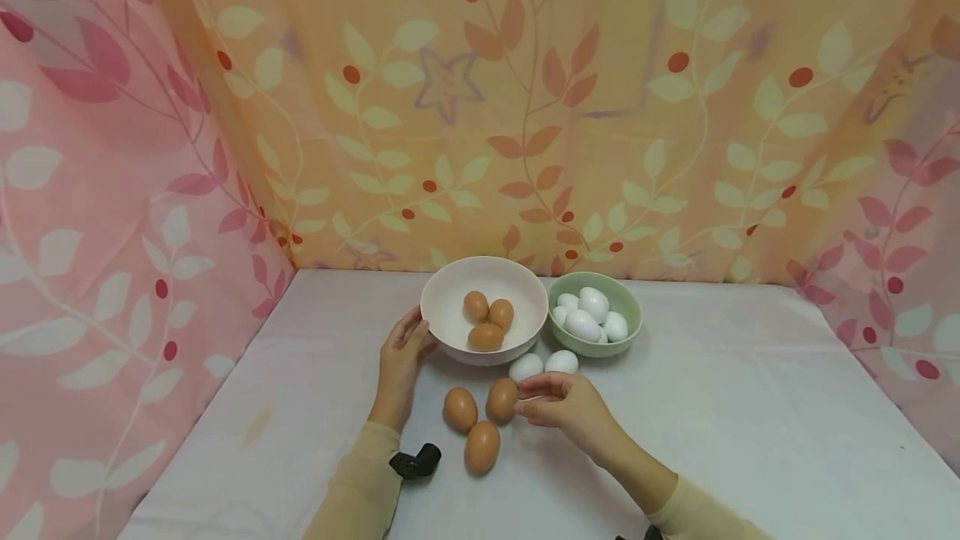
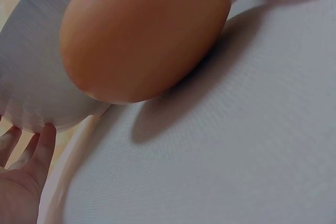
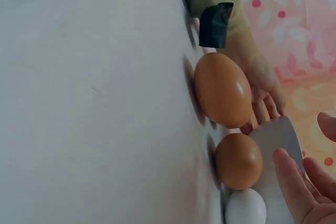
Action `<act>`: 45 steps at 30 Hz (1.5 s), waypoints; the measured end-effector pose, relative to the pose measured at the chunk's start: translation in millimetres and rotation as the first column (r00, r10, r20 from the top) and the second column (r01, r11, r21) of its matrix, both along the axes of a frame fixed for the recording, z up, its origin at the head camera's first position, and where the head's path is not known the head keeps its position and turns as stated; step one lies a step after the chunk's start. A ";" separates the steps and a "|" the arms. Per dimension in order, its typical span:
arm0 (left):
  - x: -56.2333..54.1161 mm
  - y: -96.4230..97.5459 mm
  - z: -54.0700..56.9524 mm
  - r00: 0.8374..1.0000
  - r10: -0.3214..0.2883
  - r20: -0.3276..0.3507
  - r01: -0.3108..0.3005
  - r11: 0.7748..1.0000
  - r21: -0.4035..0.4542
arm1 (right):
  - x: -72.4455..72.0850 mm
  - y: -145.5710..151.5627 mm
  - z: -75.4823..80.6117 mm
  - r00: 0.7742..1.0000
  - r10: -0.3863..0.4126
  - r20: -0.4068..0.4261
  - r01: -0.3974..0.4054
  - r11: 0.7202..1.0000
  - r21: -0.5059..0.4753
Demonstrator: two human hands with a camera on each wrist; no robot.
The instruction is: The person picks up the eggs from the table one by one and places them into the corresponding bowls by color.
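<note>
At the left side of a large white bowl [image 1: 450, 348], my left hand [image 1: 401, 369] rests its fingers on the outer wall. Three brown eggs [image 1: 486, 337] lie inside that bowl. My right hand [image 1: 570, 411] is held over the table with thumb and fingers apart, its fingertips beside a brown egg [image 1: 502, 401]; whether they touch it I cannot tell. Two more brown eggs, one at left [image 1: 460, 410] and one nearer me [image 1: 482, 448], lie close by. In the left wrist view a brown egg [image 2: 147, 35] covers part of the bowl [image 2: 31, 61].
Touching or close to the white bowl stands a green bowl [image 1: 633, 325] with several white eggs [image 1: 582, 325]. Two white eggs, one at left [image 1: 527, 367] and one at right [image 1: 562, 362], lie on the white-covered table [image 1: 750, 407]. Patterned cloth [image 1: 525, 123] hangs behind and at both sides.
</note>
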State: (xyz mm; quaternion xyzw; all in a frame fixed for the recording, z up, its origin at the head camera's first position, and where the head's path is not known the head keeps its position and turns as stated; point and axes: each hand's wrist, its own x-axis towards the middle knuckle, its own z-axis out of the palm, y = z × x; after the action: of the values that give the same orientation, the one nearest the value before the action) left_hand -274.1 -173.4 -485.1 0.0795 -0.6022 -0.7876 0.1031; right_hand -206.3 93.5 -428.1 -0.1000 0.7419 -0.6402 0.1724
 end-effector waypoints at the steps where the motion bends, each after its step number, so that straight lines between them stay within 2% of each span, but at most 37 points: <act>1: 0.0 0.3 0.4 1.000 0.001 0.001 -0.001 1.000 0.003 | 1.5 0.0 -1.2 1.000 0.006 0.007 -0.006 1.000 -0.001; 9: 0.9 1.5 1.4 1.000 0.006 -0.008 -0.006 1.000 0.007 | 11.6 -3.0 -11.5 0.999 0.042 -0.003 -0.042 0.999 0.026; 22: 0.9 2.1 1.0 1.000 0.015 0.004 -0.015 1.000 0.007 | 21.0 -11.6 -19.4 0.998 0.056 -0.005 -0.055 0.997 0.048; 34: -0.3 1.5 -2.5 1.000 0.012 -0.024 -0.012 1.000 -0.009 | 23.9 -15.1 -25.7 0.998 0.062 -0.018 -0.060 0.997 0.055; 45: 0.8 1.4 -1.3 1.000 0.008 -0.014 -0.008 1.000 -0.011 | 26.4 -19.1 -32.3 0.996 0.080 -0.034 -0.077 0.994 0.083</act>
State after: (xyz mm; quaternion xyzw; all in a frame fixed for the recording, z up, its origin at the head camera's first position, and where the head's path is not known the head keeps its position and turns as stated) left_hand -273.3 -172.0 -486.4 0.0756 -0.6056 -0.7844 0.1108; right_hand -179.9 74.5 -460.4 -0.1340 0.7660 -0.6000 0.1876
